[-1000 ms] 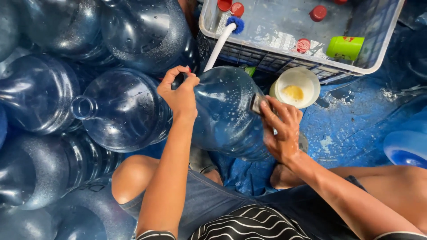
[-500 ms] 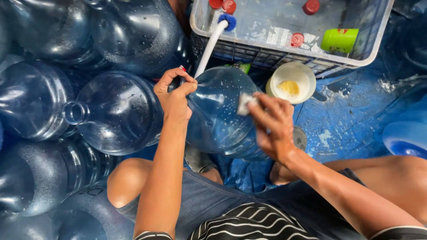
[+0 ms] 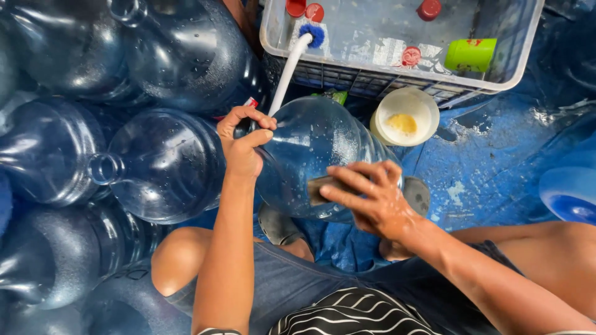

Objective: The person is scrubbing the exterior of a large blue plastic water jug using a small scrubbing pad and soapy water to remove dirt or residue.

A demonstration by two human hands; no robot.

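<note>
I see my left hand (image 3: 243,146) curled round the neck end of a large water bottle (image 3: 313,155), thumb and fingers wrapped and pinching its upper-left end. The bottle is clear blue plastic, rounded, wet, speckled with droplets. It lies tilted between my knees, above my lap, long axis running from lower right to upper left, neck toward the upper left under the left hand.

My right hand (image 3: 372,198) lies on the bottle's wall, fingers held together and slightly bent, pressing a small flat scrub pad (image 3: 323,188), dull brown, against the plastic.

A white brush handle (image 3: 285,74), a straight rod with a blue bristle tip, leans just behind the neck, its tip inside a white slatted crate (image 3: 521,65). The crate holds red caps (image 3: 313,12) and a green cylindrical cup (image 3: 470,54). A round white tub (image 3: 406,116) with yellowish paste stands just beside the bottle. More empty blue bottles (image 3: 164,164) lie packed at my left. The floor (image 3: 490,167) is blue, wet, scuffed.
</note>
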